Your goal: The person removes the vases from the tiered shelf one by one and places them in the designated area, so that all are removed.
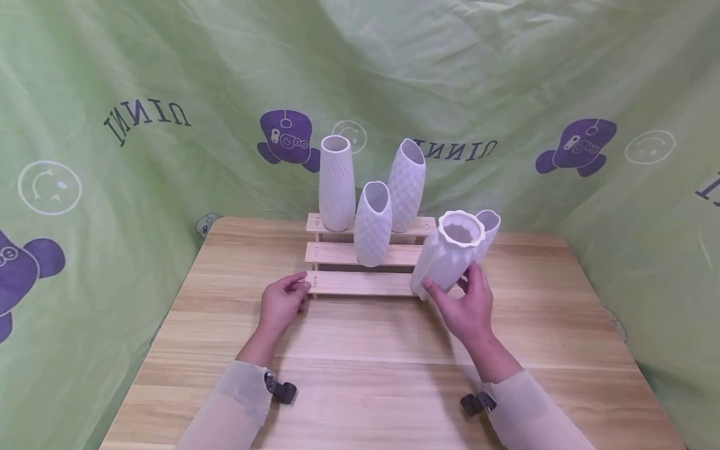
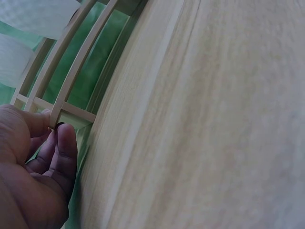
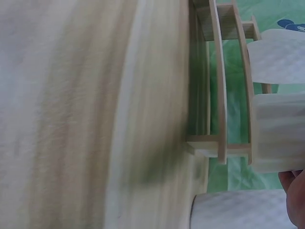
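A white vase [image 1: 441,262] with a scalloped rim leans to the right in my right hand [image 1: 468,306], which grips it low down with the thumb in front. Its base is at the right end of the lowest tier of a three-tier wooden stand [image 1: 360,284]. The right wrist view shows this vase [image 3: 276,136] beside the shelf ends, with only part of the hand [image 3: 298,198] visible. My left hand [image 1: 283,303] pinches the left front end of the lowest tier. In the left wrist view, thumb and fingers of that hand [image 2: 40,176] meet at the shelf's end.
On the top tier stand a tall white vase [image 1: 336,187] and a textured vase [image 1: 406,187]. Another textured vase [image 1: 373,231] is on the middle tier. One more vase [image 1: 489,228], partly hidden, stands right of the rack on the wooden table [image 1: 371,387]. Green cloth [image 1: 461,62] hangs behind.
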